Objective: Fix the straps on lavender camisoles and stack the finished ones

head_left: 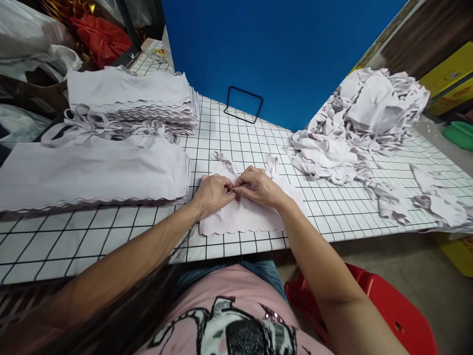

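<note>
- The garment [254, 217] lies on the counter [37, 246], heap [373, 108] at its 2 o'clock, stack [92, 172] near 9.
- Grip: left hand [215, 194] and right hand [260, 188] both pinch its upper middle, fingertips close together.
- Good handling likely means pinching lightly, hem [244, 231] flat at 6 o'clock.
- Yellow boxes [449, 71], 2 o'clock: marks too blurred to read.

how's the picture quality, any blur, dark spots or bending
Head view: left hand, right hand and pale fabric beneath them look fairly sharp; head view: lines on the gridded table splay sideways, like wide-angle distortion; head view: the lower left corner is dim, the dark strands near it soft.
</note>
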`<state>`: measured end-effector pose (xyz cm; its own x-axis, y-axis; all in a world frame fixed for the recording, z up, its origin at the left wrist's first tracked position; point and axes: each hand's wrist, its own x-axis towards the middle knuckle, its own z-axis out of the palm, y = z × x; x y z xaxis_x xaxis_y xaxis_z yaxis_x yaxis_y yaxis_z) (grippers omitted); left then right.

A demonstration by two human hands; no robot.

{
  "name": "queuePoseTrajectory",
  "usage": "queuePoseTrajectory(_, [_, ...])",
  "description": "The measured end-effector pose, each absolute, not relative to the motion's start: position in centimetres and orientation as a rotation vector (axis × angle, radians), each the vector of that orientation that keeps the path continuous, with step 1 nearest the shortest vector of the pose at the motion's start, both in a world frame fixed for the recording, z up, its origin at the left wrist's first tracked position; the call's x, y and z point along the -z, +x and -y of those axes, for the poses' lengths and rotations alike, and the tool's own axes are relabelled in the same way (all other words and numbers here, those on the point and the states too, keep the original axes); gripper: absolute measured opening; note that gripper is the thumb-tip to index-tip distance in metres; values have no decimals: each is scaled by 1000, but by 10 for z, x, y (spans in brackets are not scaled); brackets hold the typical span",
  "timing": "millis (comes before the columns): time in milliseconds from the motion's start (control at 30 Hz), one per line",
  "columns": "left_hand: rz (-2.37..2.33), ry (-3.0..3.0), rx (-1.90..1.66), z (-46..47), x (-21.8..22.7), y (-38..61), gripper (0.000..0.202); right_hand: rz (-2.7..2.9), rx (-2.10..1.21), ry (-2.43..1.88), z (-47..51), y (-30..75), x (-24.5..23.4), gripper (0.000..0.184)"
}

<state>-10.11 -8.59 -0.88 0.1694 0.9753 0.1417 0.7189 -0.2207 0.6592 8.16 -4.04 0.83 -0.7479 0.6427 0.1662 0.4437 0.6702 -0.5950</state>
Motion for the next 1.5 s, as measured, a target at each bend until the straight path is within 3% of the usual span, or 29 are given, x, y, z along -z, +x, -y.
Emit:
queuePoseTrajectory(333, [-1596, 1928, -788, 88, 6, -99, 13, 2406, -630, -901, 51, 87, -1, 5])
queuePoseTrajectory(967, [-1646, 2018, -634, 86, 3, -99, 18, 2501, -476, -854, 51, 83, 5, 4])
queuePoseTrajectory(1500, [-1667, 2015, -612, 86, 1, -98, 16, 2450, -501, -860, 50, 83, 10, 7])
